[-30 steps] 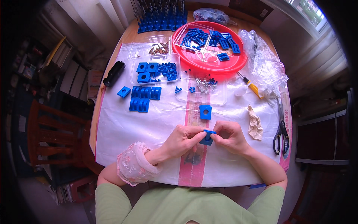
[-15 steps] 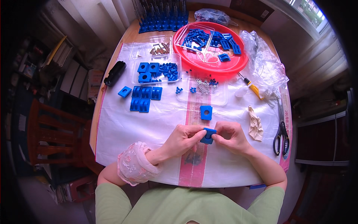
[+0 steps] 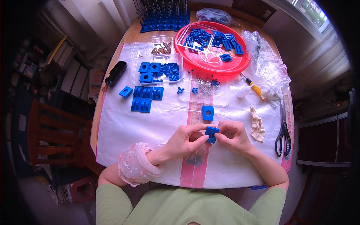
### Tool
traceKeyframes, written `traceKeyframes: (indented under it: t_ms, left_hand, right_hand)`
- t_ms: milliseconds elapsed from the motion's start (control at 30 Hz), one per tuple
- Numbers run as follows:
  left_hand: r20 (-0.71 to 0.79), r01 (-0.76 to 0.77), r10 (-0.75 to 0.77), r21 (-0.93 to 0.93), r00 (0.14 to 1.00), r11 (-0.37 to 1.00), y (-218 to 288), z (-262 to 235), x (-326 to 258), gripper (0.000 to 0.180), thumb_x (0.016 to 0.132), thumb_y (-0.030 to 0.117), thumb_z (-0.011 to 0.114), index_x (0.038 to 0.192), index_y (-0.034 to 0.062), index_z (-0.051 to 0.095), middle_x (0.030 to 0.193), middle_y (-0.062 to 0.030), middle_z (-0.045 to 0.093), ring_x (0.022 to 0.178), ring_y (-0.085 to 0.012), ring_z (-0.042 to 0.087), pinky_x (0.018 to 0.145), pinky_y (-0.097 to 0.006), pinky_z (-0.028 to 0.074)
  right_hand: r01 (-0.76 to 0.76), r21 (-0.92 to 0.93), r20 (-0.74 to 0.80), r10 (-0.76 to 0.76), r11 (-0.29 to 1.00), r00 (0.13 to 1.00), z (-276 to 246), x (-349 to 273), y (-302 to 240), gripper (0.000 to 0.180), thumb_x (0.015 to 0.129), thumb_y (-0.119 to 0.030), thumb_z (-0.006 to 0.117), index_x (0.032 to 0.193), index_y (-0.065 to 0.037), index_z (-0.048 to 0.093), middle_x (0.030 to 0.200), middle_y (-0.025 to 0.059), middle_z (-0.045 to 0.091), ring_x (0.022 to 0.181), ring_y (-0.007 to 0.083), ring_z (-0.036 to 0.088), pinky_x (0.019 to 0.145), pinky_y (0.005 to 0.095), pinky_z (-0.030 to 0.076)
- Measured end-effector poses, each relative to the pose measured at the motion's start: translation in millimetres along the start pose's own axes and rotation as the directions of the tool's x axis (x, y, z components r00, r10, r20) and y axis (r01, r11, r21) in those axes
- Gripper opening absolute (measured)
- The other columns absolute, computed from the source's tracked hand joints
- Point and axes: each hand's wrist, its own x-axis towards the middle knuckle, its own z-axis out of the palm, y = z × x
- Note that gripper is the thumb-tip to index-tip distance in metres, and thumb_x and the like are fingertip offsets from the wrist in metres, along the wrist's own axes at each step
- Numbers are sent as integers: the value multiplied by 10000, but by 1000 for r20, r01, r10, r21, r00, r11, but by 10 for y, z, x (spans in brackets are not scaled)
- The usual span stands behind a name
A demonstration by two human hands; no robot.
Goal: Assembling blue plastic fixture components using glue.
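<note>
Between my two hands, near the front of the table, is a small blue plastic block [image 3: 212,133] with an opening in it. My left hand [image 3: 187,139] pinches its left side between thumb and fingers. From the right, my right hand [image 3: 233,135] closes thumb and forefinger on the block's right side; the fingertips partly cover it. Just beyond lies another blue piece [image 3: 207,113], squarish with a round hole, flat on the white sheet. Whether a smaller part sits inside the held block, I cannot tell.
Several blue blocks [image 3: 147,92] lie left of a clear tray [image 3: 180,61] of blue parts. A red basin [image 3: 243,62] stands behind. At right are scissors [image 3: 284,137], a crumpled beige cloth [image 3: 257,124], a yellow-handled screwdriver [image 3: 258,92] and plastic film [image 3: 262,56]. Small nuts [image 3: 207,85] lie mid-table.
The held block has turned slightly and shifted a little up and right. My left thumb has slid lower on it. Both hands keep hold, and other things stay in place.
</note>
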Motion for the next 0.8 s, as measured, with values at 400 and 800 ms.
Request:
traceKeyframes:
  t_ms: [400, 800]
  left_hand:
    - [-14, 4, -4, 9, 1000, 1000, -22, -2, 4, 367, 963, 76, 568, 1329, 51, 570, 861, -85, 740, 539, -40, 581, 481, -194, 449]
    - [-32, -18, 18, 11, 999, 1000, -6, 2, -4, 344, 954, 75, 575, 1293, 19, 589, 824, -99, 741, 545, -57, 610, 459, -225, 471]
  right_hand:
    - [66, -172, 26, -63, 983, 998, 19, 13, -43, 126, 832, -55, 710, 780, -6, 606, 699, -6, 566, 665, 51, 498, 579, 237, 391]
    - [56, -136, 25, -53, 989, 998, 15, 11, -25, 144, 835, -62, 708, 755, -6, 603, 677, -10, 559, 658, 49, 491, 573, 237, 381]
